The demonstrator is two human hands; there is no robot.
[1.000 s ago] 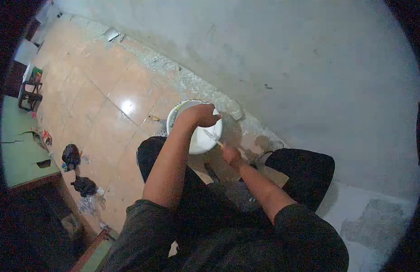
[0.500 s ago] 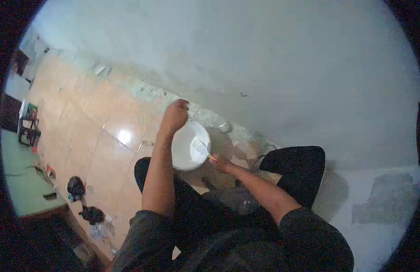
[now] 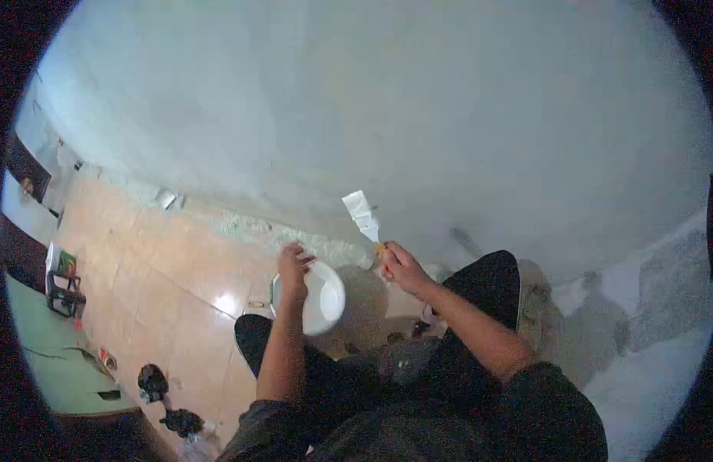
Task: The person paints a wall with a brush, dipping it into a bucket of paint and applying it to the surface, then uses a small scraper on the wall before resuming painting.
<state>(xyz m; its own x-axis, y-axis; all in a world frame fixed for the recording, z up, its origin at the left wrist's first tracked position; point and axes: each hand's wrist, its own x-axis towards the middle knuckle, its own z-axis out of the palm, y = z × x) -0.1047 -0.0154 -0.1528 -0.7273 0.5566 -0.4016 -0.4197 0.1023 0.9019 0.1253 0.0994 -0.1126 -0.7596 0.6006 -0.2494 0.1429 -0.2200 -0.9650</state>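
My right hand (image 3: 402, 268) is closed round the orange handle of a putty knife (image 3: 362, 215). The knife points up and left in front of the wall, its broad blade coated white. To the left, my left hand (image 3: 293, 271) lies over the upper left rim of a white bucket (image 3: 331, 296), fingers apart and stretched toward the wall. The bucket stands between my knees, and white material shows on its inside. Part of its rim is hidden under my left hand and forearm.
A grey plastered wall (image 3: 464, 115) rises ahead, with rough debris (image 3: 256, 227) along its foot. On the tiled floor (image 3: 164, 262) lie black plastic bags (image 3: 152, 383) and a shiny flat piece (image 3: 166, 199). A green surface (image 3: 56, 346) and a black frame (image 3: 64, 292) are at far left.
The putty knife has come up out of the bucket to in front of the wall, in my right hand. My left hand's fingers have loosened and spread at the rim. The view has shifted.
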